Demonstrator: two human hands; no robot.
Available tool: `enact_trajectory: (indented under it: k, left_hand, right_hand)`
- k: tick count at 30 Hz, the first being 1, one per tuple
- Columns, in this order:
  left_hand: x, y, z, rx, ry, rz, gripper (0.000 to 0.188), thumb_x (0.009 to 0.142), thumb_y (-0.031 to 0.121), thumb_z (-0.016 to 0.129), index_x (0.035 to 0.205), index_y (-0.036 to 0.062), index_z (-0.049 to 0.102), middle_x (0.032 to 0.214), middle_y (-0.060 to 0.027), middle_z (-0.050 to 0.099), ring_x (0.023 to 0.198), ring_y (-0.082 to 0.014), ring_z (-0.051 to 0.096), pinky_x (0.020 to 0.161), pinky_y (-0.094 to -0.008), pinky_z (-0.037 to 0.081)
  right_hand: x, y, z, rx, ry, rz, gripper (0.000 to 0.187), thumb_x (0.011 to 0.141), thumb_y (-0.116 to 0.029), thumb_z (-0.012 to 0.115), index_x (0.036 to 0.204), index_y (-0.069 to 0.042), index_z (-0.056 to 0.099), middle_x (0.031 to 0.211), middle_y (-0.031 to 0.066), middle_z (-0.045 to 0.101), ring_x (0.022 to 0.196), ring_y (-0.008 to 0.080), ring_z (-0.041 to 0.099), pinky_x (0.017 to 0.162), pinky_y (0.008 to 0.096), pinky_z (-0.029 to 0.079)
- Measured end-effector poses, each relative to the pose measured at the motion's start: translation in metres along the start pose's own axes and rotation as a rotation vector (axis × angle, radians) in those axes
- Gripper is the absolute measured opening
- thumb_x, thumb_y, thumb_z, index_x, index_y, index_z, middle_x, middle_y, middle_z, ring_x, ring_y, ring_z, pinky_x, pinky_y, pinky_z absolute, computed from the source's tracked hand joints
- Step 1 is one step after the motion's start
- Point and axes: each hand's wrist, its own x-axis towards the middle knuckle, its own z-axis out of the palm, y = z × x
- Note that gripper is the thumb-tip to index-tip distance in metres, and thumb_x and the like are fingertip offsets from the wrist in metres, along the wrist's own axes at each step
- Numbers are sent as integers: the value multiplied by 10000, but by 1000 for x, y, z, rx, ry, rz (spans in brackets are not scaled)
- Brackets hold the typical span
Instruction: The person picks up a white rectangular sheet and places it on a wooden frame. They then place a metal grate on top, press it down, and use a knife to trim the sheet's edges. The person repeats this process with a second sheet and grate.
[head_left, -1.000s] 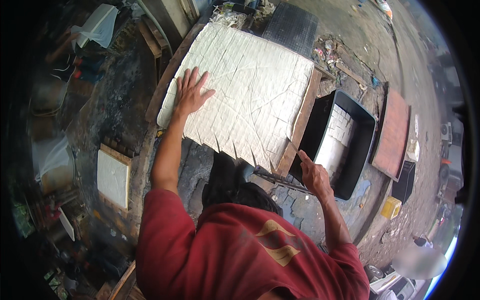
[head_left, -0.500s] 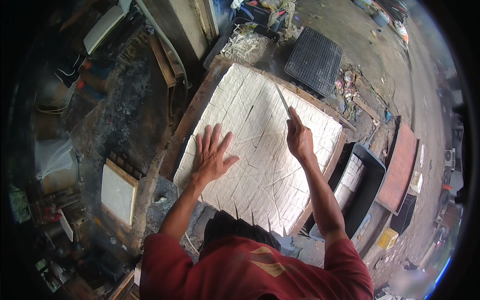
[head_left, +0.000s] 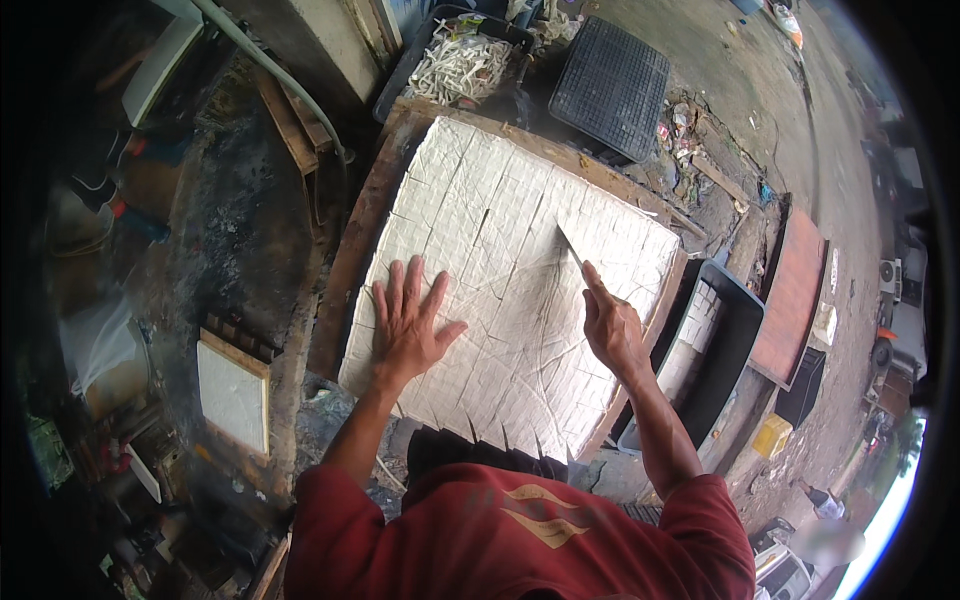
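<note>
A broad white slab (head_left: 490,250), marked by a grid of cut lines, covers most of a wooden board (head_left: 352,240). Its surface looks soft and creased like wet cloth or bean curd; I cannot tell exactly which. My left hand (head_left: 408,325) lies flat on the slab's left part, fingers spread. Wrapped round a knife handle, my right hand (head_left: 615,330) is over the right half. The knife's thin blade (head_left: 571,245) points away and to the left, its tip at the slab's surface. Several narrow cuts show along the near edge.
A dark crate of white strips (head_left: 462,65) stands beyond the board, beside an upturned black basket (head_left: 610,88). Right of the board are a grey tub (head_left: 735,330) holding white blocks and a reddish panel (head_left: 790,300). A framed white slab (head_left: 233,395) lies left. Another person's feet show far left.
My right hand has drawn the knife toward me, so its tip has come from near the slab's far edge to nearer its middle. My left hand stays flat on the slab.
</note>
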Motion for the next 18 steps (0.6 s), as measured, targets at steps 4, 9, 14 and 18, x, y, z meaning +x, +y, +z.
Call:
enact_trajectory:
  k: [4, 9, 14, 18]
  left_hand:
    - [-3, 3, 8, -2, 22, 1, 885, 944, 591, 667, 1649, 173, 335, 1746, -201, 89, 1605, -442, 7, 1237, -680, 6]
    - [-8, 4, 14, 51, 30, 11, 887, 950, 602, 648, 1662, 198, 306, 1754, -173, 78, 1608, -431, 18, 1243, -672, 11]
    - [-12, 5, 18, 158, 61, -16, 844, 967, 638, 600, 1651, 217, 340, 1749, -160, 128, 1606, -422, 65, 1251, -653, 45]
    - [-16, 8, 25, 160, 165, 42, 815, 976, 621, 601, 1641, 216, 362, 1741, -157, 164, 1602, -418, 98, 1256, -636, 61]
  right_hand:
    - [-39, 7, -18, -27, -63, 71, 500, 1050, -168, 570, 1543, -172, 491, 759, 268, 691, 687, 450, 699, 624, 523, 532]
    - [-87, 21, -24, -72, -116, 144, 479, 1059, -196, 550, 1534, -163, 497, 713, 264, 668, 646, 459, 675, 609, 547, 511]
    - [-143, 49, -19, -69, -64, 117, 486, 1038, -215, 563, 1520, -181, 510, 742, 293, 669, 682, 475, 690, 646, 568, 544]
    - [-179, 65, -19, -71, -38, 102, 480, 1044, -214, 544, 1522, -195, 516, 759, 294, 679, 695, 481, 693, 653, 567, 548]
